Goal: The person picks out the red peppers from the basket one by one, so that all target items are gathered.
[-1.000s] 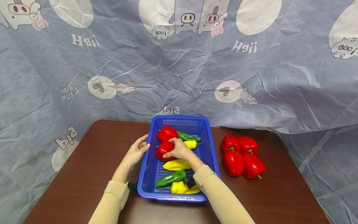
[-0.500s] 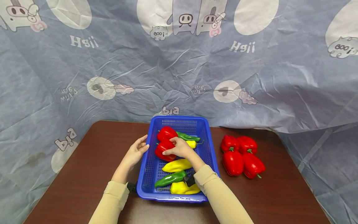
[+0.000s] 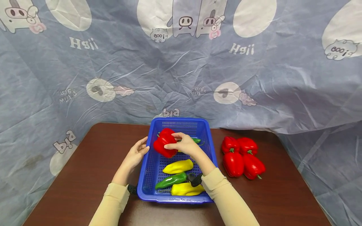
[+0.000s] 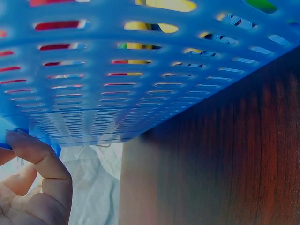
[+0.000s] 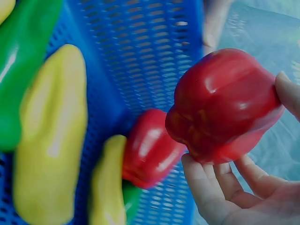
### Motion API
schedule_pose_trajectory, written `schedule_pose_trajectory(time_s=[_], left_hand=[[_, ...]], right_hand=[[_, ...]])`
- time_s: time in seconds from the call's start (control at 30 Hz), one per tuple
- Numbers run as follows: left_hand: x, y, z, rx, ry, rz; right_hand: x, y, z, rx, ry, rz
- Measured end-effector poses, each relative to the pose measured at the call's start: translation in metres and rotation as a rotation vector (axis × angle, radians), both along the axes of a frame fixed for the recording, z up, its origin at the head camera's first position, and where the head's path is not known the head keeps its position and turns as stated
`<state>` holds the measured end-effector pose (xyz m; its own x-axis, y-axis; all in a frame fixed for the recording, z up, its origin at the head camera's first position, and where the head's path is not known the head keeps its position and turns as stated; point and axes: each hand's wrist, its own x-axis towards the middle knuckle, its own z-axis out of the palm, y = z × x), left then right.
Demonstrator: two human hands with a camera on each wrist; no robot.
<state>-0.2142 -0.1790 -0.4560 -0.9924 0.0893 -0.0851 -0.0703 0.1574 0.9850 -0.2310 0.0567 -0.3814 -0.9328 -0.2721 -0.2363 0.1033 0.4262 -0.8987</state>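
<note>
My right hand (image 3: 185, 146) grips a red bell pepper (image 3: 161, 147), held above the floor of a blue mesh basket (image 3: 175, 198). In the right wrist view, the thumb and fingertips press on opposite sides of this pepper (image 5: 229, 103). Another red bell pepper (image 5: 152, 147) lies below it in the basket, mostly covered by the held one in the head view. My left hand (image 3: 136, 157) holds the basket's left rim; in the left wrist view its fingers curl at the rim. Lower in the basket lie a yellow pepper (image 3: 178, 166), a green pepper (image 3: 171, 180) and another yellow pepper (image 3: 186, 189).
Several red bell peppers (image 3: 233, 164) stand grouped on the brown table (image 3: 113, 142), right of the basket. At the basket's far end, a green pepper (image 3: 196, 140) shows partly behind the right hand. A grey-blue printed cloth (image 3: 169, 72) hangs behind the table.
My right hand has lifted the nearer red bell pepper from the basket floor and moved it slightly up and away, over the other red one. The left hand stays at the rim.
</note>
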Motion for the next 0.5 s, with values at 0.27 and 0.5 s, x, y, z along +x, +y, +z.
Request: schedule_pose_trajectory(time_s=[0.27, 0.5], left_hand=[[0.001, -0.001, -0.001, -0.008, 0.000, -0.009], [0.001, -0.001, 0.001, 0.011, -0.005, -0.017]], right_hand=[[0.009, 0.031, 0.024, -0.034, 0.043, -0.032], [0.019, 0.068, 0.029, -0.080, 0.046, -0.088]])
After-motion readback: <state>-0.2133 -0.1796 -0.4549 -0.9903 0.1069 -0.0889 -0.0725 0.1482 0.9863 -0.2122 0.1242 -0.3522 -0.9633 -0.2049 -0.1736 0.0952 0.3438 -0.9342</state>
